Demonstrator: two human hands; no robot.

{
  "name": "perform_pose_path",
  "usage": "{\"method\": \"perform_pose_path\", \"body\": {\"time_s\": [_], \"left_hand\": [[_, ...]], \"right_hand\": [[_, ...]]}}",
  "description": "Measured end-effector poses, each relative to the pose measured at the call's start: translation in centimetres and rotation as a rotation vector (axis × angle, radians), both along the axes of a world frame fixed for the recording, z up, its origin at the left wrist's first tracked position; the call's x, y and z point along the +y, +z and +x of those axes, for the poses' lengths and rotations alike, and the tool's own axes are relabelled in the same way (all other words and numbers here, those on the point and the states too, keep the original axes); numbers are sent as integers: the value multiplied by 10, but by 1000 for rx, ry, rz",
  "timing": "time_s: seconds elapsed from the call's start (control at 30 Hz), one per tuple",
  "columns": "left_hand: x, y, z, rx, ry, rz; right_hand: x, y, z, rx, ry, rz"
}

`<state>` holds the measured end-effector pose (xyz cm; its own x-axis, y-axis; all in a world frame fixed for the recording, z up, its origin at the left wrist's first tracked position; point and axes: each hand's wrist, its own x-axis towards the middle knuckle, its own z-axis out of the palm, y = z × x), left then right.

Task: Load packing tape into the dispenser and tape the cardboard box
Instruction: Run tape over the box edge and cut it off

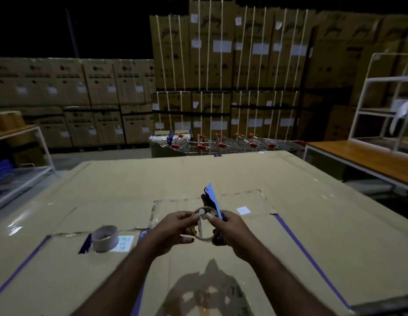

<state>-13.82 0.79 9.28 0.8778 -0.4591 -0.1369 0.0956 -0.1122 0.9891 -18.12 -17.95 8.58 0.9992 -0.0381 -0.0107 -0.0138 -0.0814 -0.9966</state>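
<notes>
Left hand (175, 226): pinching the thin ring (204, 224), nearly spent, at its near-left rim. Right hand (230, 229): clenched on the dispenser (212, 199), blue blade pointing up and far. Ring sits between both hands, on the hub. Full tape roll (106, 238): left, on the cardboard box (289, 179), nearer my left hand.

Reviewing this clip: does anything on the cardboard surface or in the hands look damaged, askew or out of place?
Nothing is clearly wrong. Both hands, left hand and right hand, hold the blue tape dispenser with a thin, nearly spent ring on it. A fuller tape roll sits upright on the cardboard box, whose old tape looks wrinkled.
</notes>
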Motion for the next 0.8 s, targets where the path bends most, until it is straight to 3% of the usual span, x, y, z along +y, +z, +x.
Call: {"method": "perform_pose_path", "body": {"time_s": [0.23,0.47,0.6,0.8], "left_hand": [[-7,-5,60,-53,57,101],[-30,-37,129,-218,91,530],[-43,-66,150,-310,31,802],[-46,-114,163,-296,-55,959]], "right_hand": [[-6,-6,67,63,90,39],[-15,-40,135,251,-14,-118],[-11,-74,160,309,-74,-324],[-7,-122,183,344,9,-848]]}}
